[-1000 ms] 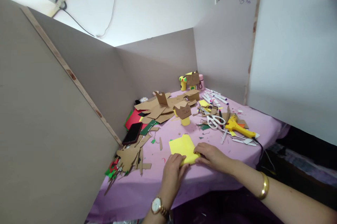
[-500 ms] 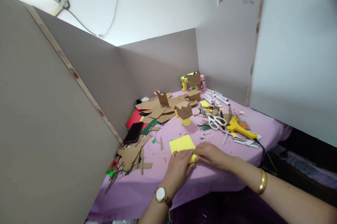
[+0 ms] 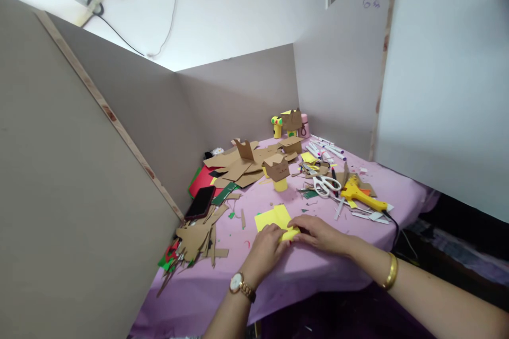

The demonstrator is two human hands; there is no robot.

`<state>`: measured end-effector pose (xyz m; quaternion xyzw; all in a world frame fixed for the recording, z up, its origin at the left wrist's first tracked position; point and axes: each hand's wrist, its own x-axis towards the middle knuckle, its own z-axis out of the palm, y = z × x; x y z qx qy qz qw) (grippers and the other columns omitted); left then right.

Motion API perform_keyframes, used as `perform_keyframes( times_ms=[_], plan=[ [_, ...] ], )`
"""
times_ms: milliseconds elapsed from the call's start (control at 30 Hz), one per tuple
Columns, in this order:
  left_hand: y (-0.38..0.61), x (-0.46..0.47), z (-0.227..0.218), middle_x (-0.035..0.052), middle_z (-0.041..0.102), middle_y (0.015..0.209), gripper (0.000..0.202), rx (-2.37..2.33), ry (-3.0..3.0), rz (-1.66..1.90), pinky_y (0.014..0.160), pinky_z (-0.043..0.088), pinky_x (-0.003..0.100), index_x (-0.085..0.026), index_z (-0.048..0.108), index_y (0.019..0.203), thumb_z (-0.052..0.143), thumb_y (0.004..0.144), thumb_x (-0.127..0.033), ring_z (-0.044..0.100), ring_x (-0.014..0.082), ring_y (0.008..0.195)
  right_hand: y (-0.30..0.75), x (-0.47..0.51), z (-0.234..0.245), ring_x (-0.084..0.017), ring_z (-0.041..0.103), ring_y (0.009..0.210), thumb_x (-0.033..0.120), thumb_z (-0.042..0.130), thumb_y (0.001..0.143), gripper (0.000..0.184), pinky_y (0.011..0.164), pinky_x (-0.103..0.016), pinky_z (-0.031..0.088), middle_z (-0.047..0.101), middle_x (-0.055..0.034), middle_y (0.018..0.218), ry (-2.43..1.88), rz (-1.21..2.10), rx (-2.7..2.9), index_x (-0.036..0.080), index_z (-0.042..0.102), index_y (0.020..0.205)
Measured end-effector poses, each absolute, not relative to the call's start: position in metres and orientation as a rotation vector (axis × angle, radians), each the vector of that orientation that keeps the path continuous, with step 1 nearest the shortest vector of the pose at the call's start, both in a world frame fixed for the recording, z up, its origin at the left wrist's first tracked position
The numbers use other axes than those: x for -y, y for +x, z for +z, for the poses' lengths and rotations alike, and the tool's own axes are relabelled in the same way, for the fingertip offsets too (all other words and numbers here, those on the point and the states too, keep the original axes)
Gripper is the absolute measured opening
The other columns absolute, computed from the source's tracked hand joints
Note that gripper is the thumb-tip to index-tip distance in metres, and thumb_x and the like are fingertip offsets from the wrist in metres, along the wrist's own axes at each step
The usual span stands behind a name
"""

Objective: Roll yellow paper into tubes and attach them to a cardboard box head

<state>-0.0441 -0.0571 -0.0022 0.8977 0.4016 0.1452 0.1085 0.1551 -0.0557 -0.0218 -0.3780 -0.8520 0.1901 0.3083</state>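
Note:
A yellow sheet of paper (image 3: 272, 217) lies on the purple tablecloth (image 3: 207, 291) near the front edge. Its near edge is rolled or folded up under my fingers. My left hand (image 3: 265, 248), with a watch on the wrist, has its fingers curled onto the paper's near left part. My right hand (image 3: 318, 233), a gold bangle on its wrist, pinches the paper's near right corner. Both hands touch each other at the fold.
White scissors (image 3: 326, 184) and a yellow glue gun (image 3: 360, 196) with its cord lie right of the paper. Cardboard scraps (image 3: 238, 164), a small cardboard figure on a yellow tube (image 3: 278, 170), markers (image 3: 324, 149) and a dark phone (image 3: 200, 202) lie behind and left. Grey partition boards enclose the table.
Both hands have rolled the paper's near edge farther away from me, so less of the flat yellow sheet shows. The hands moved slightly forward and closer together.

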Motion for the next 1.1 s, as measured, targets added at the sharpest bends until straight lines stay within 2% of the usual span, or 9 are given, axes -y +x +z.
perform_keyframes(
  times_ms=[133,300,433,533,600,667,800,967,1100],
  plan=[
    [-0.045,0.054,-0.003,0.0075,0.064,0.099,0.026,-1.208,2.599,0.453,0.08,0.044,0.031,-0.017,0.059,0.105,0.045,0.091,-0.033,0.056,0.0212,0.092,0.152,0.054,-0.02,-0.018,0.061,0.079,0.029,0.052,0.09,0.019,0.074,-0.028,0.045,0.069,-0.0055,0.087,-1.021,0.555,2.201,0.018,0.067,0.095],
    [-0.045,0.05,-0.004,0.0082,0.063,0.093,0.026,-1.242,2.596,0.472,0.082,0.042,0.034,-0.016,0.062,0.09,0.04,0.092,-0.031,0.055,0.0217,0.09,0.149,0.049,-0.022,-0.018,0.06,0.079,0.025,0.05,0.09,0.021,0.072,-0.028,0.046,0.065,-0.0068,0.084,-1.072,0.582,2.152,0.016,0.068,0.087],
    [-0.044,0.044,0.0,0.008,0.065,0.089,0.029,-1.233,2.594,0.435,0.081,0.044,0.034,-0.017,0.064,0.087,0.039,0.092,-0.03,0.058,0.0215,0.088,0.146,0.045,-0.022,-0.02,0.06,0.083,0.023,0.048,0.09,0.02,0.075,-0.031,0.046,0.067,-0.0076,0.089,-1.129,0.59,2.125,0.017,0.066,0.094],
    [-0.041,0.041,0.005,0.0138,0.064,0.107,0.028,-1.26,2.592,0.436,0.089,0.042,0.041,-0.014,0.061,0.104,0.041,0.09,-0.029,0.056,0.0248,0.103,0.144,0.042,-0.022,-0.02,0.06,0.081,0.022,0.046,0.09,0.02,0.075,-0.032,0.046,0.066,-0.0077,0.087,-1.14,0.585,2.129,0.016,0.066,0.09],
    [-0.038,0.04,0.009,0.0168,0.053,0.131,0.036,-1.244,2.609,0.429,0.1,0.035,0.046,-0.014,0.052,0.122,0.042,0.089,-0.026,0.045,0.0262,0.123,0.143,0.041,-0.022,-0.02,0.059,0.079,0.021,0.045,0.09,0.022,0.074,-0.032,0.046,0.065,-0.0071,0.084,-1.121,0.584,2.144,0.016,0.065,0.085],
    [-0.035,0.04,0.011,0.0119,0.044,0.142,0.041,-1.181,2.629,0.375,0.106,0.027,0.05,-0.02,0.044,0.131,0.039,0.091,-0.027,0.034,0.0248,0.133,0.143,0.041,-0.023,-0.019,0.058,0.08,0.02,0.046,0.09,0.02,0.075,-0.031,0.046,0.064,-0.0065,0.085,-1.093,0.586,2.159,0.016,0.065,0.085],
    [-0.035,0.04,0.012,0.006,0.053,0.135,0.042,-1.099,2.635,0.229,0.101,0.032,0.056,-0.031,0.045,0.131,0.03,0.094,-0.042,0.043,0.0271,0.128,0.149,0.044,-0.021,-0.019,0.058,0.083,0.02,0.049,0.09,0.019,0.077,-0.03,0.045,0.063,-0.0057,0.086,-1.034,0.593,2.19,0.018,0.067,0.091],
    [-0.043,0.041,0.009,0.0109,0.045,0.142,0.05,-1.132,2.631,0.152,0.102,0.032,0.053,-0.024,0.045,0.134,0.042,0.09,-0.048,0.037,0.03,0.132,0.157,0.052,-0.019,-0.019,0.059,0.083,0.033,0.057,0.087,0.022,0.075,-0.028,0.046,0.062,-0.0068,0.091,-0.958,0.611,2.208,0.019,0.068,0.099],
    [-0.043,0.045,0.01,0.0098,0.047,0.14,0.049,-1.154,2.639,0.157,0.104,0.029,0.054,-0.026,0.045,0.133,0.045,0.089,-0.047,0.038,0.0304,0.131,0.157,0.053,-0.02,-0.02,0.059,0.089,0.032,0.057,0.087,0.023,0.081,-0.03,0.044,0.067,-0.0074,0.094,-0.931,0.606,2.2,0.019,0.067,0.103]
  ],
)
